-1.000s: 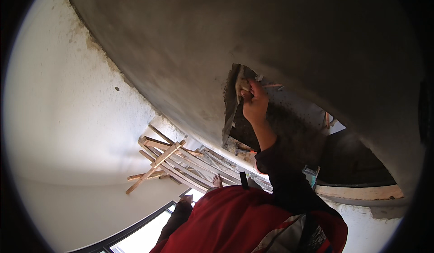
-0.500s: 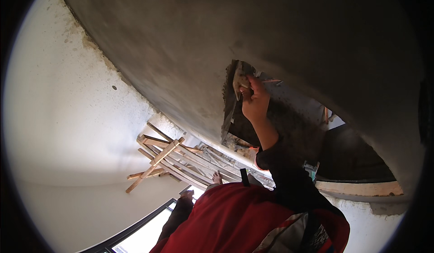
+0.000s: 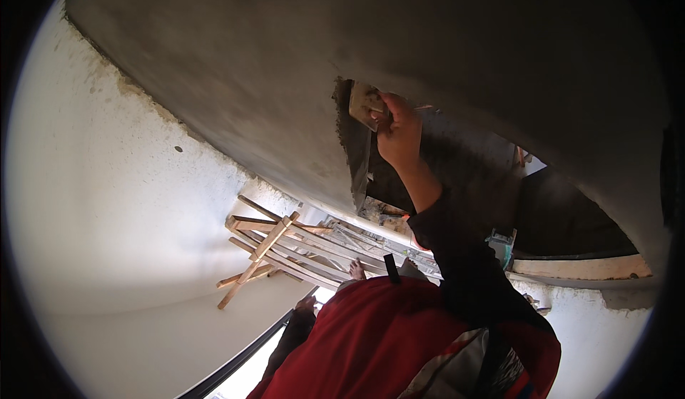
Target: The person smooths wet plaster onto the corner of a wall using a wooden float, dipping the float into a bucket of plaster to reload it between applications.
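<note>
My right hand [image 3: 399, 134] is raised with its fingers closed around a small, pale, mortar-stained plastering float [image 3: 364, 105]. The float is at the upper left corner of an opening, against the strip of rough grey edge [image 3: 351, 139]. Around that opening spreads a broad, curved surface of grey plaster [image 3: 235, 64]. Low at the left side of my red vest, my left hand [image 3: 307, 304] shows only in part; its fingers are too small and dark to make out. Whether it touches anything cannot be seen.
Below left stands a scaffold of wooden poles and planks [image 3: 275, 246], with a bare foot [image 3: 357, 269] on it. A white wall [image 3: 121, 206] curves along the left. Inside the opening it is dark, and a pale curved ledge [image 3: 581, 267] runs at the lower right.
My right hand has moved slightly up and left with the float. The float has turned, so more of its flat face shows. The whole view has shifted a little.
</note>
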A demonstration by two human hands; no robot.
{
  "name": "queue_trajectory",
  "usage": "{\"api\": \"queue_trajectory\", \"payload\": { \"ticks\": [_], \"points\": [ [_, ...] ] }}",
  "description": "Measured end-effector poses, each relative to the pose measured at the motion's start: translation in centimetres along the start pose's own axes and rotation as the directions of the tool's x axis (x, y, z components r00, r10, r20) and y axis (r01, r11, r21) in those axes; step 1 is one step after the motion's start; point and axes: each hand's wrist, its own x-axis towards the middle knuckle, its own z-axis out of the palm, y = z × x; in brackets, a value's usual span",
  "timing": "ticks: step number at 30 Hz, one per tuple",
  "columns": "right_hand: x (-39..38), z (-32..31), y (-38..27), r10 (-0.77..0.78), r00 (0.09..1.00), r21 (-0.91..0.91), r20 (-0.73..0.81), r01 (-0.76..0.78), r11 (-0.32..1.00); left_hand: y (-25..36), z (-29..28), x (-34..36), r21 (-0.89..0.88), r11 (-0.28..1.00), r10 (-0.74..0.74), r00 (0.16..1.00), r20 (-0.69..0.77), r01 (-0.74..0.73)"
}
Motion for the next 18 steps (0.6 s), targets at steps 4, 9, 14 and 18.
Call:
{"api": "queue_trajectory", "payload": {
  "ticks": [4, 9, 14, 18],
  "points": [
    [-1.2, -0.5, -1.5, 0.006, 0.999, 0.029, -0.032, -0.005, 1.0, 0.3, -0.6, -1.0, 0.122, 0.992, -0.02, 0.999, 0.038, 0.015],
    [0.3, -0.5, -4.8, -0.212, 0.976, -0.034, 0.045, 0.214, 0.976, -1.2, -1.2, 0.3, 0.226, 0.974, -0.057, 0.994, 0.091, 0.035],
    [-3.1, -0.4, 0.0, 0.127, 0.991, -0.071, -0.05, -0.131, 0.989, 2.7, -1.0, -1.7, -0.064, 0.997, -0.051, 0.998, 0.023, 0.053],
    [-3.3, -0.6, -3.6, -0.042, 0.999, 0.051, 0.009, 0.042, 0.998, -1.7, -2.3, 0.3, 0.256, 0.966, -0.004, 0.996, 0.094, -0.02]
  ]
}}
